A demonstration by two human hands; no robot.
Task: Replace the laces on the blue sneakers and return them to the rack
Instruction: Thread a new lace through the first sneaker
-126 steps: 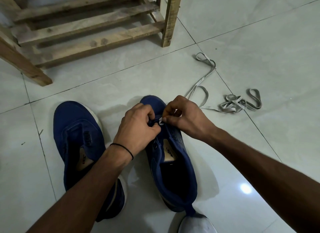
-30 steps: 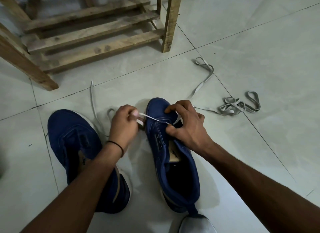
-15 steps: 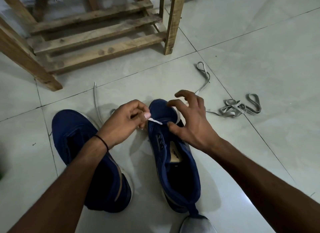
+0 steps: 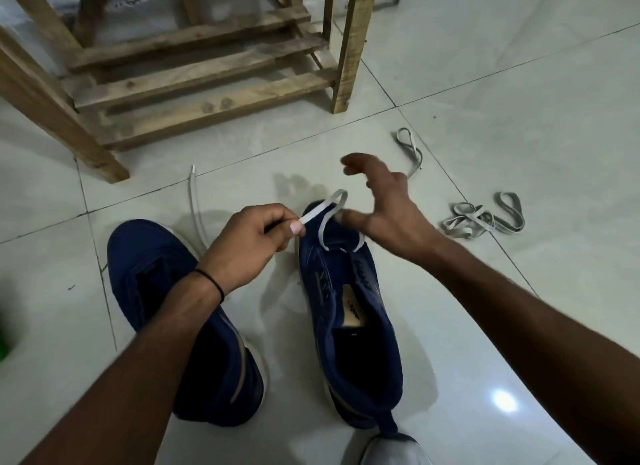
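Observation:
Two blue sneakers lie on the tiled floor. The right sneaker (image 4: pixel 349 312) has a white lace (image 4: pixel 325 212) threaded through its front eyelets, forming a loop above the toe. My left hand (image 4: pixel 249 243) pinches one end of this lace beside the toe. My right hand (image 4: pixel 384 208) hovers over the toe with fingers spread, holding nothing. The left sneaker (image 4: pixel 145 274) lies partly under my left forearm, without a lace. The lace's other end (image 4: pixel 194 201) trails on the floor behind my left hand.
A wooden rack (image 4: pixel 207 70) stands at the back, its low slats bare. A grey lace (image 4: pixel 481 219) lies bunched on the floor to the right, with a strand (image 4: pixel 410 149) running behind my right hand. A grey shoe toe (image 4: pixel 391 450) shows at the bottom edge.
My right hand has let go of the sneaker and lifted, fingers spread. My left hand has pulled the lace further through, so a loop now stands above the toe.

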